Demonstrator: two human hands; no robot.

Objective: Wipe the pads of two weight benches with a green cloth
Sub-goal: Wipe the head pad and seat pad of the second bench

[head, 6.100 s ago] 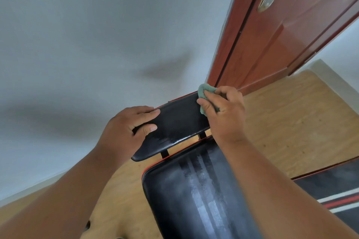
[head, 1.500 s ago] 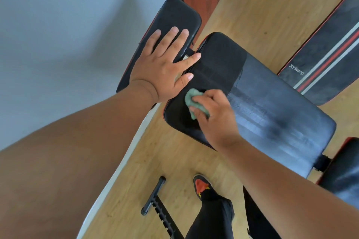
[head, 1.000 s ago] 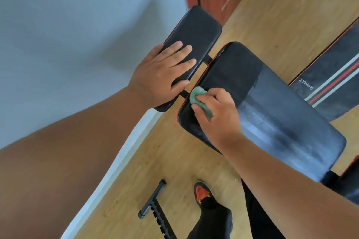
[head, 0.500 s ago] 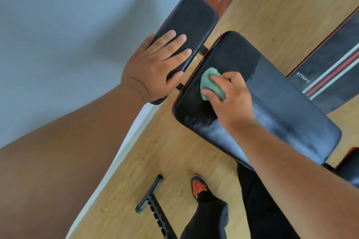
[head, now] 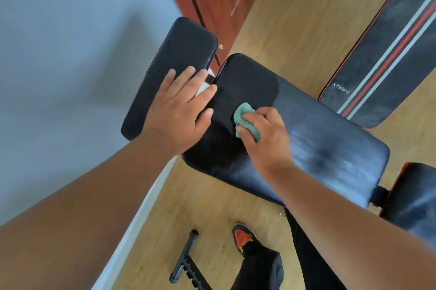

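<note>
Striped second bench pad (head: 382,58) beyond; black shoe (head: 243,237) below.

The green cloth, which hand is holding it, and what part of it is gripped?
The right hand grips the bunched green cloth around its near side, pressing it on the long pad. The left hand rests flat, holding nothing.

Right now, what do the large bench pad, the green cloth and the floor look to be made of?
Large bench pad: looks like black vinyl or faux leather over padding; smooth, with a dull sheen and pale streaks. Green cloth: soft fabric, possibly microfibre; matte, bunched in the right hand. Floor: light wood or wood-look laminate; grain and plank lines show, which one I cannot tell.
</note>
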